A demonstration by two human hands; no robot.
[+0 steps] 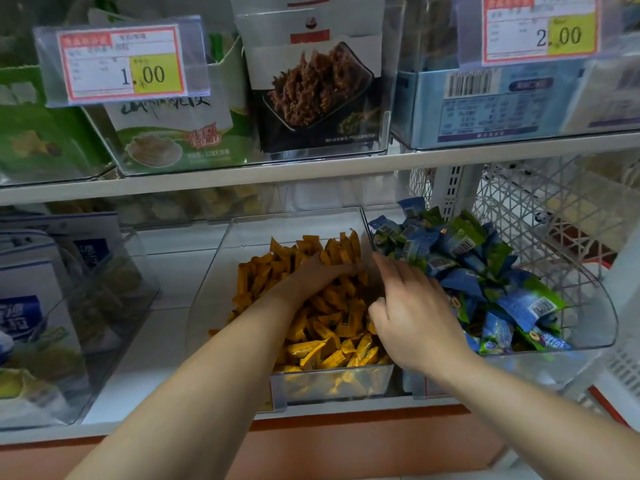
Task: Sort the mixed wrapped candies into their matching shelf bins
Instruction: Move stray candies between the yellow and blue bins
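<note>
A clear plastic bin (332,386) in the middle of the lower shelf is full of orange wrapped candies (329,327). Right beside it a second clear bin (602,327) holds a heap of blue and green wrapped candies (478,271). My left hand (318,275) lies palm down deep in the orange candies, its fingers spread over the pile near the dividing wall. My right hand (412,313) hovers above that wall between the two bins, index finger stretched toward the blue and green heap, the other fingers loosely bent. Whether either hand holds a candy is hidden.
A clear bin with blue and white packets (52,323) stands at the left of the lower shelf. A white wire basket (540,209) sits behind the right bin. The upper shelf (311,171) carries boxed snacks and price tags (121,64) close above the bins.
</note>
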